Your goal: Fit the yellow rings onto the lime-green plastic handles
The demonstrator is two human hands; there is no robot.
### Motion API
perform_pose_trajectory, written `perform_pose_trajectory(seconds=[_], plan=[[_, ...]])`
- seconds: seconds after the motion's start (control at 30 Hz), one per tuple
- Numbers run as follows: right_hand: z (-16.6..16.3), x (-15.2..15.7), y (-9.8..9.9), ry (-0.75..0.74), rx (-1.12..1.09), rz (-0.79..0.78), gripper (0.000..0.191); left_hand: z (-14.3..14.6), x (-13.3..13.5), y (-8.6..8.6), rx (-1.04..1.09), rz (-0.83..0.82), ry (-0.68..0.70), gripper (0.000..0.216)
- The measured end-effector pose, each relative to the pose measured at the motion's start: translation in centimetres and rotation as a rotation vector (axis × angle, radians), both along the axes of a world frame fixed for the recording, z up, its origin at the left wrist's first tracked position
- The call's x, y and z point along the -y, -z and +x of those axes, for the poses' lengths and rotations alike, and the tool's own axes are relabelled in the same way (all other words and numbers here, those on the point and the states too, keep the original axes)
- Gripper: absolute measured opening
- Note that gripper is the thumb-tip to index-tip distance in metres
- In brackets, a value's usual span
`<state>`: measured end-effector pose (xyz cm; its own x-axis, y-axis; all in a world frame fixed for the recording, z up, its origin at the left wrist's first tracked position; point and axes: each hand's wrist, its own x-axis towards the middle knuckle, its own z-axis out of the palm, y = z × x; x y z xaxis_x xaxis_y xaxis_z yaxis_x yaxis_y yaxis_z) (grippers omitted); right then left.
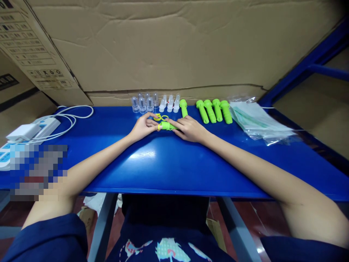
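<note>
Both my hands meet at the middle of the blue table (169,163). My right hand (188,128) is closed round a green plastic tube (167,126) lying on its side. My left hand (143,126) pinches a small yellow ring (159,127) at the tube's left end. Two more yellow rings (160,117) lie just behind the hands. A single green tube (183,106) stands close behind my right hand.
Several clear caps (144,102) and white nozzles (169,103) stand in a row at the back. Several green tubes (214,110) lie to the right, then a pile of plastic bags (256,120). A white power strip with cables (32,131) sits at the left. Cardboard (174,47) backs the table.
</note>
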<state>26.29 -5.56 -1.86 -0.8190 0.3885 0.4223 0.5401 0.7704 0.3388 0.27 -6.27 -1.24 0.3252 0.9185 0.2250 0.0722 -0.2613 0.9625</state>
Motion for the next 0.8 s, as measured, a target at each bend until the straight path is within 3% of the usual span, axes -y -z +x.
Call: perform_pose_trajectory(seconds=[0.37,0.8], plan=[[-0.11,0.51,-0.13,0.038,-0.026,0.018,0.052,0.63,0.37,-0.07,0.115,-0.103,-0.131,0.064],[-0.32,0.49,0.07,0.075,-0.077,-0.057,0.052,0.48,0.17,0.1,0.085,-0.027,-0.093,0.065]])
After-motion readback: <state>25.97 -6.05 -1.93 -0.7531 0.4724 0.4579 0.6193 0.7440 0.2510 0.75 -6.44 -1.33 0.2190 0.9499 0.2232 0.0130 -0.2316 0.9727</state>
